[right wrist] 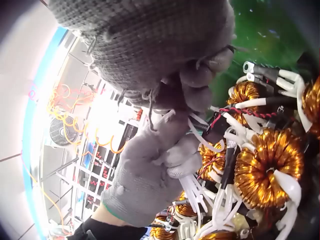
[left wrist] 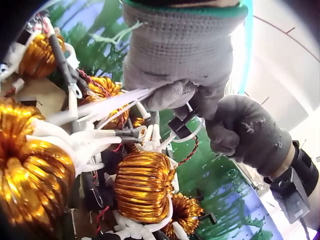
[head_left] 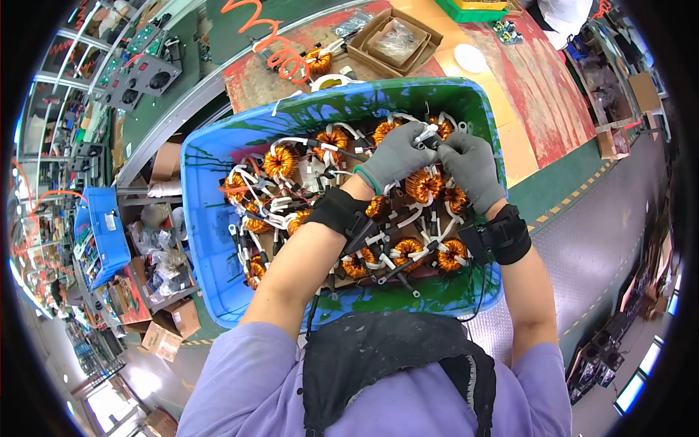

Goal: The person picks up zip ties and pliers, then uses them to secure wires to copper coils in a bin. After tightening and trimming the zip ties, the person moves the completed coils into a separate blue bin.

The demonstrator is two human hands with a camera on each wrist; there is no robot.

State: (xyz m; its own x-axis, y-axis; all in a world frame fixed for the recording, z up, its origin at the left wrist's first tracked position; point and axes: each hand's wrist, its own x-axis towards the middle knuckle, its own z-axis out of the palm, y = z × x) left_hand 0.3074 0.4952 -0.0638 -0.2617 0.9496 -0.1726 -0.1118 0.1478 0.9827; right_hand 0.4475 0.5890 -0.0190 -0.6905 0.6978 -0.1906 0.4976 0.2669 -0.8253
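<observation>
Both hands wear grey knit gloves and meet over the right part of a blue bin. My left hand grips a bundle of thin white cable ties, whose loose ends trail from the fist. Curled fingers of my right hand pinch at a thin white tie close to the left fingertips. That tie loops by a small black block with a twisted red-and-black wire. Right below sits a copper-wound ring coil with white-sleeved leads. The fingers partly hide the pinched end.
Several more copper coils with lugged leads fill the bin. Behind it, a worktable holds a cardboard box with a plastic bag and a lone coil. A coiled orange air hose hangs above. Shelving stands at left.
</observation>
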